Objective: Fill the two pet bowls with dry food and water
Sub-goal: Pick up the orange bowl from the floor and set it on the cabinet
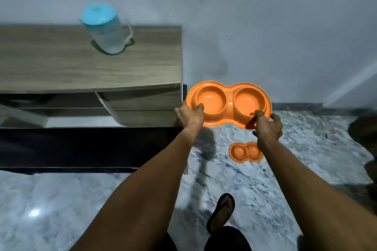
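I hold an orange double pet bowl [228, 102] in the air, level, in front of the wall and to the right of a wooden cabinet. My left hand [189, 115] grips its left rim, thumb inside the left cup. My right hand [268, 126] grips its near right rim, thumb in the right cup. Both cups look empty. A second orange double bowl [243, 152] lies on the marble floor below, partly hidden by my right wrist; it also looks empty. A clear jug with a blue lid [106, 30] stands on the cabinet top.
The wooden cabinet [91, 67] fills the left side, with a dark mat [81, 149] at its foot. The marble floor [306, 149] runs to the wall. My sandalled foot [221, 213] is at the bottom. A dark blurred object [364, 130] sits at the right edge.
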The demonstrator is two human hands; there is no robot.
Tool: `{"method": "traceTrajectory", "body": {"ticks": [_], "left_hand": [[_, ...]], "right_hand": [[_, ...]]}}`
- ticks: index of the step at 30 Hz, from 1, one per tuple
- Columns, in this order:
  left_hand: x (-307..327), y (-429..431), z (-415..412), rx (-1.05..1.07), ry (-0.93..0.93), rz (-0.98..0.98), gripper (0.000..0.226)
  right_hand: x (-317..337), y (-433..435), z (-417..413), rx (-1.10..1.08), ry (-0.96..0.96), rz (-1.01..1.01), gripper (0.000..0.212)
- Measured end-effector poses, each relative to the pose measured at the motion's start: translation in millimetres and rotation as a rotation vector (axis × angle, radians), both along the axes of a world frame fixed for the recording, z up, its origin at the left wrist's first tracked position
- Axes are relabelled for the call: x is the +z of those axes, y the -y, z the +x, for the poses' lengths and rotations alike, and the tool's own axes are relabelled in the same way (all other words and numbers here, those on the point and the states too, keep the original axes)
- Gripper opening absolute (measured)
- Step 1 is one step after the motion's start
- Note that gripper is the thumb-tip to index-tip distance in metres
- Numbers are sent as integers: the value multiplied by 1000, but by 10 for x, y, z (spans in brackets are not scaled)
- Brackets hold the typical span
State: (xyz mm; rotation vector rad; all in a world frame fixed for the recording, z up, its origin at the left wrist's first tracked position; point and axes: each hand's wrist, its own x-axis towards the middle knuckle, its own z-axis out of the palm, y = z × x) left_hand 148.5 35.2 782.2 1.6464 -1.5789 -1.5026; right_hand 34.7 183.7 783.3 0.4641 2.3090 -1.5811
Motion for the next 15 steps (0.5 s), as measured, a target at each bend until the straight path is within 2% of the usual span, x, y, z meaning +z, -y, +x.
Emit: {"method": "traceTrajectory", "body": {"ticks": [7,12,15], "left_hand": [[457,658,1375,87,-57,-57,40],[572,1330,2229,174,-37,-90,40],[571,1808,2669,245,-8,-114,40]], "right_hand": [[394,730,1216,77,-64,-84,59],[482,1516,1952,193,-46,-123,68],[516,2068,2268,287,-50,-133,55]]}}
